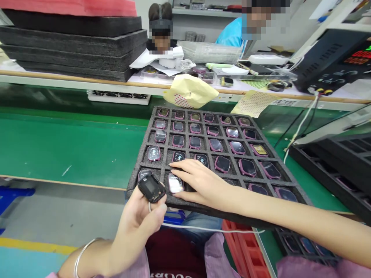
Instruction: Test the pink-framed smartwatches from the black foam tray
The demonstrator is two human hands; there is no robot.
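Observation:
My left hand (142, 216) is closed around a small black square device (151, 188) with a little dark screen, tilted up over the tray's front left corner. A white cable runs from near this hand to the right. My right hand (197, 179) reaches across the black foam tray (133, 175), thumb and fingers closed about the edges of a smartwatch (175, 183) with a bright, reflecting face in the front row. Purple-framed smartwatches sit in the other cells; one lit watch face (153, 153) shows behind my left hand. The black device partly covers another watch (144, 175).
Stacked black foam trays (72, 46) stand on the shelf at left. A power supply (330, 61) with red digits is at right, above more dark trays (327, 170). Yellow paper (189, 90) hangs from the shelf edge. Red bins (246, 251) are below. Two people sit opposite.

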